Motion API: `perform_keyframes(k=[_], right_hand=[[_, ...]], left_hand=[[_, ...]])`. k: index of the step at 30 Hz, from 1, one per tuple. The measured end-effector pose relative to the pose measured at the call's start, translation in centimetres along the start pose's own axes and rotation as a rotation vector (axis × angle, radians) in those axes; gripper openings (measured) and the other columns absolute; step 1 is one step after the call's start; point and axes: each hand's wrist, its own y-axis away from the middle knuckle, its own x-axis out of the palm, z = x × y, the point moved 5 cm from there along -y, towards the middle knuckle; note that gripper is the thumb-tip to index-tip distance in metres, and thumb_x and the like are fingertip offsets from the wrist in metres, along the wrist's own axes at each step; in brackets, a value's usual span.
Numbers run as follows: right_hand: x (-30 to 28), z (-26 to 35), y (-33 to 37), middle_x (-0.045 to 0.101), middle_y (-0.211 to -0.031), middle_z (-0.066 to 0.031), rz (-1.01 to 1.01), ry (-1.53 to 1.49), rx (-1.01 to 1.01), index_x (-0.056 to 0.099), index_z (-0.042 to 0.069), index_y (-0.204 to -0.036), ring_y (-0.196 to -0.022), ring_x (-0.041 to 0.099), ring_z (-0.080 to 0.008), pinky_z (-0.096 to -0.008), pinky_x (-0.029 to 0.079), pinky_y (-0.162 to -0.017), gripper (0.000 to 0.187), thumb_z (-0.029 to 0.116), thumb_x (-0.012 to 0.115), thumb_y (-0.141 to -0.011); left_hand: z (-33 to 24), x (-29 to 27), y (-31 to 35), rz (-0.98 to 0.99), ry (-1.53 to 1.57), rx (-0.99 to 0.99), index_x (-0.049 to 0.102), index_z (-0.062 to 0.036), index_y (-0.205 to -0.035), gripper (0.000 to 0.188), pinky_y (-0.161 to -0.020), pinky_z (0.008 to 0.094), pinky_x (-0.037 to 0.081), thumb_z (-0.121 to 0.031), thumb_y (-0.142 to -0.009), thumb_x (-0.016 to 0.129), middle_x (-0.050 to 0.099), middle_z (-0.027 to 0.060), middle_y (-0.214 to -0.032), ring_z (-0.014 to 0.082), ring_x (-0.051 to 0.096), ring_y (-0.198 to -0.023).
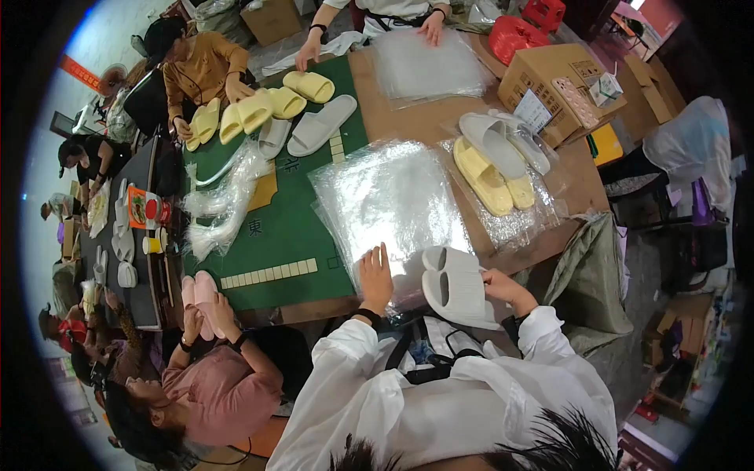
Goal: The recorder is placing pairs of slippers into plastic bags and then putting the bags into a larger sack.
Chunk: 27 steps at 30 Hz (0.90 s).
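Observation:
My left hand (376, 276) lies with its fingers stretched out on the near edge of a stack of clear plastic bags (393, 192). A pair of pale grey slippers (463, 292) is in my right hand (506, 290), which grips them from the right side at the table's near edge. My right fingertips are partly hidden by the slippers. Beyond my right hand, yellow slippers (477, 174) and light grey slippers (492, 145) lie on clear plastic packaging (542, 212).
A cardboard box (542, 86) stands at the far right, near a second stack of clear bags (428, 63). Several yellow slippers (246, 115) lie on the green mat (290, 228), with a bundle of clear plastic strips (228, 204). A co-worker on my left holds pink slippers (203, 302).

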Motion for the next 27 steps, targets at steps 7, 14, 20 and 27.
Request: perform_keyframes(k=[7, 14, 20, 27], right_hand=[[2.4, -0.3, 0.6, 0.064, -0.091, -0.0029, 0.028, 0.065, 0.121, 0.065, 0.001, -0.093, -0.084, 0.055, -0.011, -0.026, 0.043, -0.077, 0.021, 0.006, 0.061, -0.072], [6.0, 2.0, -1.2, 0.062, -0.092, -0.0106, -0.072, 0.211, -0.231, 0.065, 0.003, -0.09, -0.087, 0.056, -0.0235, -0.0331, 0.044, -0.076, 0.024, 0.007, 0.058, -0.067], [9.7, 3.2, -4.5, 0.054, -0.084, -0.0109, -0.213, 0.583, -0.294, 0.062, 0.005, -0.072, -0.092, 0.048, -0.0306, -0.0413, 0.038, -0.079, 0.014, 0.018, 0.058, -0.066], [12.4, 5.4, -5.9, 0.054, -0.08, -0.0116, -0.24, 0.562, -0.414, 0.061, 0.005, -0.069, -0.087, 0.049, -0.031, -0.0421, 0.04, -0.074, 0.013, 0.017, 0.058, -0.066]], left_hand=[[2.7, 3.2, 0.7, 0.073, -0.089, 0.093, 0.056, -0.0043, -0.096, 0.021, -0.089, 0.0435, 0.034, -0.012, -0.077, 0.052, 0.049, 0.0188, -0.11, 0.0336, 0.044, -0.106], [2.5, -0.9, -0.6, -0.223, 0.279, -0.152, 0.056, -0.0102, -0.084, 0.008, -0.085, 0.0457, 0.033, -0.015, -0.079, 0.051, 0.059, 0.0053, -0.093, 0.0262, 0.051, -0.096], [5.1, -0.9, 1.1, -0.14, 0.213, -0.215, 0.052, -0.01, -0.082, 0.004, -0.093, 0.0551, 0.026, -0.01, -0.078, 0.05, 0.06, 0.0067, -0.091, 0.0273, 0.053, -0.1], [7.1, -2.1, 2.3, -0.024, 0.26, -0.076, 0.056, -0.0132, -0.112, 0.028, -0.095, 0.0552, 0.026, -0.016, -0.086, 0.046, 0.061, 0.0117, -0.103, 0.0302, 0.051, -0.107]])
